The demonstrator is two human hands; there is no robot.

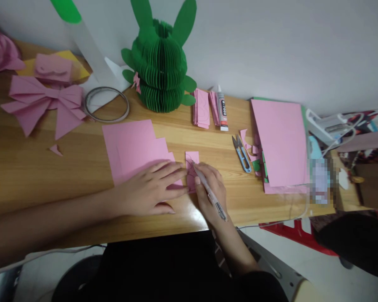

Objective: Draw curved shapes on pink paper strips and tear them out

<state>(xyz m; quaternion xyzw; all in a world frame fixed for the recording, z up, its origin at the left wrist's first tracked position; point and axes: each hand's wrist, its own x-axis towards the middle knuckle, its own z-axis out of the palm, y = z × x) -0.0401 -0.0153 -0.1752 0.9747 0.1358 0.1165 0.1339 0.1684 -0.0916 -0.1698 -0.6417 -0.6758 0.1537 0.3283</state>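
Note:
My right hand (212, 191) is closed round a clear-barrelled pen (210, 193), its tip on a narrow pink paper strip (192, 167). Dark curved outlines are drawn on that strip. My left hand (153, 188) lies flat with fingers spread, palm over several overlapping pink paper sheets (134, 142), fingertips touching the strip's left edge. Part of the sheets is hidden under this hand. Beyond the strip stand a stack of pink paper pieces (201, 108), the top one with a drawn outline, and a glue tube (222, 110). Blue-handled thread snips (242, 155) lie to the right of my right hand.
A green honeycomb paper figure (162, 71) stands at the back by the wall. Left are a pink paper bow (47, 98) and a tape roll (87, 100). A pink paper pile (280, 142) and paper scraps (245, 138) lie right. The table edge runs close in front.

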